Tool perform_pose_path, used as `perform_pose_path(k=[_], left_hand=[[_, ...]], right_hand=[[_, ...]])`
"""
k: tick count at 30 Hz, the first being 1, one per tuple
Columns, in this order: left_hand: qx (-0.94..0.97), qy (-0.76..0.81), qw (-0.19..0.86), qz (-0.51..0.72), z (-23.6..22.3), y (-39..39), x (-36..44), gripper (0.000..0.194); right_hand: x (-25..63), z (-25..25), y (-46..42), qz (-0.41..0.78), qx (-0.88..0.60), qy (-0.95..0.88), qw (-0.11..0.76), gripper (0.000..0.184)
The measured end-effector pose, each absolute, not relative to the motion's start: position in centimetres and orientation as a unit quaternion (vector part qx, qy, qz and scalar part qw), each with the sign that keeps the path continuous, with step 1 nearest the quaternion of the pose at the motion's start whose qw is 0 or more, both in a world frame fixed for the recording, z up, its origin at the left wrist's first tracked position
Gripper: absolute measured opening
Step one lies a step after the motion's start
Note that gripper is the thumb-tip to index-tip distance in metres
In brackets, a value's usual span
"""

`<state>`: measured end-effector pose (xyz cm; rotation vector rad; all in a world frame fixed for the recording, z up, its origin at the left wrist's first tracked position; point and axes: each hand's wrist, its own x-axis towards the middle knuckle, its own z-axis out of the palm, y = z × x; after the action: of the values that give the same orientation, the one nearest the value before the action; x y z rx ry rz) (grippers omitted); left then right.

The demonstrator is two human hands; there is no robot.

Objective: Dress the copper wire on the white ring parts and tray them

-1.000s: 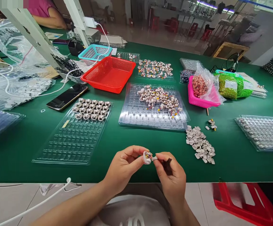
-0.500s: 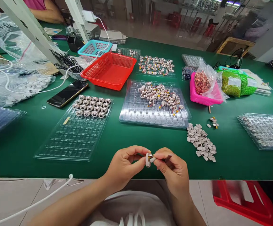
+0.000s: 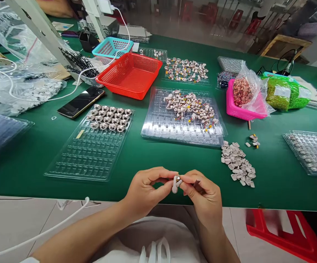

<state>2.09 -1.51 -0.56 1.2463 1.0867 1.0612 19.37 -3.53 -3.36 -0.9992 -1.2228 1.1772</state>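
Over the front edge of the green table, my left hand (image 3: 151, 188) pinches a small whitish curved earbud part (image 3: 175, 185) between thumb and forefinger. My right hand (image 3: 203, 193) meets it from the other side, its thumb and fingertips closed on a small whitish cap (image 3: 179, 183) against the earbud. A thin dark brown stick (image 3: 197, 183) is also tucked in the fingers of the right hand. To the right lies a pile of whitish caps (image 3: 239, 163). Beyond the hands, a heap of earbud parts (image 3: 191, 106) with yellow and red bits rests on stacked clear trays (image 3: 158, 131).
At left, a clear tray (image 3: 78, 160) holds rows of shiny earbud parts (image 3: 110, 117). Behind it are a phone (image 3: 81, 102), a red basket (image 3: 131, 76) and a blue basket (image 3: 111, 46). A pink basket (image 3: 246, 111) stands at right. A red stool (image 3: 284, 233) is below the table.
The view has shifted slightly, so the table's things sit a little to the right and higher. Both hands keep their pinch, and the cap is tilted differently against the earbud.
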Motion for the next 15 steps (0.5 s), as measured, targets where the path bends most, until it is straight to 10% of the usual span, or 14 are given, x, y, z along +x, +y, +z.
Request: perform_pose_path(k=[15], left_hand=[[0.644, 0.416, 0.434, 0.473, -1.04, -1.57, 1.89, 0.021]], right_hand=[[19.49, -3.63, -3.62, 0.510, -0.447, -0.505, 0.535, 0.012]])
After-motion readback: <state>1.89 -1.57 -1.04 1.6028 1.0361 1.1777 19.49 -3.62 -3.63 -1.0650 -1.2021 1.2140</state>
